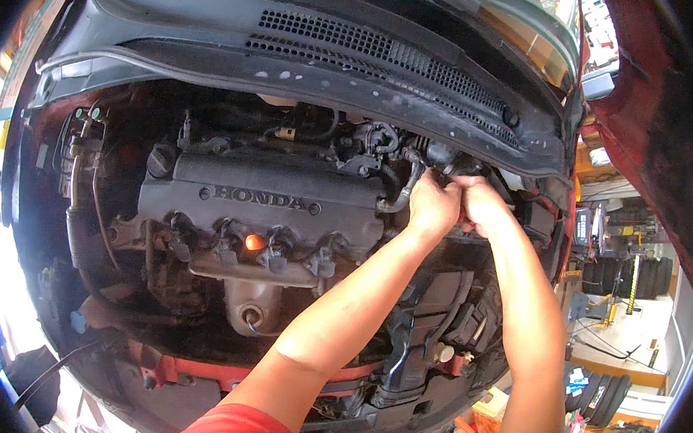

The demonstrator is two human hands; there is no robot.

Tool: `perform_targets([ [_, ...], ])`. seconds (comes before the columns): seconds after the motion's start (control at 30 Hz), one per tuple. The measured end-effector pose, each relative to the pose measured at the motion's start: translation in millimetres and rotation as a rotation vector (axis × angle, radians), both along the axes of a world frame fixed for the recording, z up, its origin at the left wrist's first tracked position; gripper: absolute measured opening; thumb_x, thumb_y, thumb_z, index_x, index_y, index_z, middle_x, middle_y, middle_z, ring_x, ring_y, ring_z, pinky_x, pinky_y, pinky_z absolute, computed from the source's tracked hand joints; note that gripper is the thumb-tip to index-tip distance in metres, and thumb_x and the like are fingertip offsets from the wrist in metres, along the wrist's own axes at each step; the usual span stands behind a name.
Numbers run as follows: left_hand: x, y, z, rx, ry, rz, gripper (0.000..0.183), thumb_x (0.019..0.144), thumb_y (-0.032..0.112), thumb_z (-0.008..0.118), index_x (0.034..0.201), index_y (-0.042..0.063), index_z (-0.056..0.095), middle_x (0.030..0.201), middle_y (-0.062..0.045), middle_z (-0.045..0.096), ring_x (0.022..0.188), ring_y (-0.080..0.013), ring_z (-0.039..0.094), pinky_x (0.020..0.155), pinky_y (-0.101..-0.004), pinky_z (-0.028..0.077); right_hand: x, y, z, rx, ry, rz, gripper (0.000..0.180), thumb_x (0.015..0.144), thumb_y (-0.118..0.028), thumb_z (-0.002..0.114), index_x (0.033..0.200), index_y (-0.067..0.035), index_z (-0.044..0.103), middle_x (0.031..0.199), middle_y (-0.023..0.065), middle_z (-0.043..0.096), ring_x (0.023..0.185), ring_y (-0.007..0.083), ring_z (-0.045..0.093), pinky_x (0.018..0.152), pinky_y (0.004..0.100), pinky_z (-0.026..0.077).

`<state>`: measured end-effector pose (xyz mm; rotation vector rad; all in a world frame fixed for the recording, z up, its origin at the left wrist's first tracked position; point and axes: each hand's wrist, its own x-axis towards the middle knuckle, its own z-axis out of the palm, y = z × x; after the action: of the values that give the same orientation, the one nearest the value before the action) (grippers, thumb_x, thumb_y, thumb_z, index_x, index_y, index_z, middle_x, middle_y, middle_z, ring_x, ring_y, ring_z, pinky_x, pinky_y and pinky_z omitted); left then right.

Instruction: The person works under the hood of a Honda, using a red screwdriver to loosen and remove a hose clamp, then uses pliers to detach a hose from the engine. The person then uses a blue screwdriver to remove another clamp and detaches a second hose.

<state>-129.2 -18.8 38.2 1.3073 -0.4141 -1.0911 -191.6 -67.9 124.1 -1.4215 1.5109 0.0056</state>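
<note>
Side by side, my left hand (435,204) and my right hand (477,203) reach into the engine bay, their fingers curled close together. Whatever lies between the fingertips is hidden by the hands. A hose (412,182) with a metal clamp runs just left of my left hand, from the end of the black Honda engine cover (279,177). Dark throttle and intake parts (443,156) lie just beyond my fingers. Hoses and a bracket (359,165) sit at the cover's rear corner.
A black perforated cowl (390,52) overhangs the rear of the bay. An oil filler cap (160,162), several ignition coils (276,254) and an exhaust heat shield (252,307) surround the cover. The red radiator support (206,373) crosses the front. Tyres (598,395) stand at the right.
</note>
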Motion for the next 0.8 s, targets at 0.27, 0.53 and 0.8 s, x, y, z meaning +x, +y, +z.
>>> perform_targets([
  [0.27,-14.3,-17.8,0.6,0.044,-0.055,0.056,0.022,0.085,0.006,0.055,0.102,-0.007,0.06,0.087,-0.02,0.069,0.077,-0.0272,0.068,0.071,-0.0361,0.053,-14.3,-6.2,-4.7,0.018,-0.086,0.076,0.026,0.096,-0.007,0.039,0.084,0.0,0.061,0.056,0.0064,0.051,0.04,0.0153,0.045,0.035,0.0305,0.033],
  [0.53,43.3,12.0,30.5,-0.085,0.38,0.023,0.01,0.088,0.004,0.05,0.093,-0.002,0.056,0.062,-0.008,0.056,0.045,-0.0147,0.051,0.042,-0.0305,0.042,15.9,1.8,-4.6,0.012,-0.086,0.113,0.029,0.097,-0.008,0.036,0.096,-0.004,0.064,0.061,0.0068,0.057,0.042,0.0135,0.047,0.034,0.0289,0.034],
  [0.8,57.5,139.3,27.9,0.089,0.386,0.108,0.054,0.098,0.029,0.056,0.141,0.0,0.041,0.117,-0.012,0.06,0.093,-0.0181,0.061,0.074,-0.033,0.053,-12.4,144.5,9.7,-0.57,-0.009,0.471,0.042,0.095,-0.007,0.05,0.137,-0.003,0.05,0.081,0.0256,0.064,0.077,0.042,0.064,0.071,0.0388,0.052],
])
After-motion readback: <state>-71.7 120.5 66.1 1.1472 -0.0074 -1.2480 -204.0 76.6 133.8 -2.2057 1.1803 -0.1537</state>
